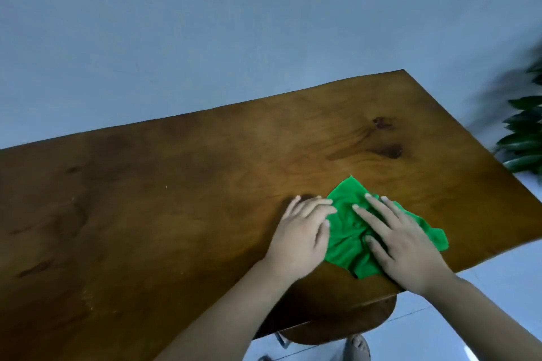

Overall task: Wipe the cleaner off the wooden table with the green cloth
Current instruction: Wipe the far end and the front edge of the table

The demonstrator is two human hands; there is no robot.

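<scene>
Right grip (407, 246) is wide open: the hand lies flat, fingers straight and spread, palm down, pressing on the crumpled bright green cloth (346, 231). It's not pinching or bunching the cloth, just pressing it onto the wood. Left grip (302, 231) is wide open too, fingers straight and close together. That hand is mostly on bare wood just left of the cloth, with its fingertips overlapping the cloth's left edge. It looks a bit blurry.

The cloth sits on the near right part of the brown wooden worktop (176, 184), close to the near edge, with one corner pointing toward the far side. Two dark knots (391, 151) show in the grain further back. A few pale specks (88, 296) dot the near left area, and I honestly can't tell if that's cleaner or not.

Under the near edge there's a round dark wooden stool (337, 328), and right by it a foot in a grey sandal (357, 346) on the pale tiled floor (484, 316). A plain blue-grey wall (205, 23) is behind, and a blurry dark green leafy plant (525, 138) stands off to the far right.
</scene>
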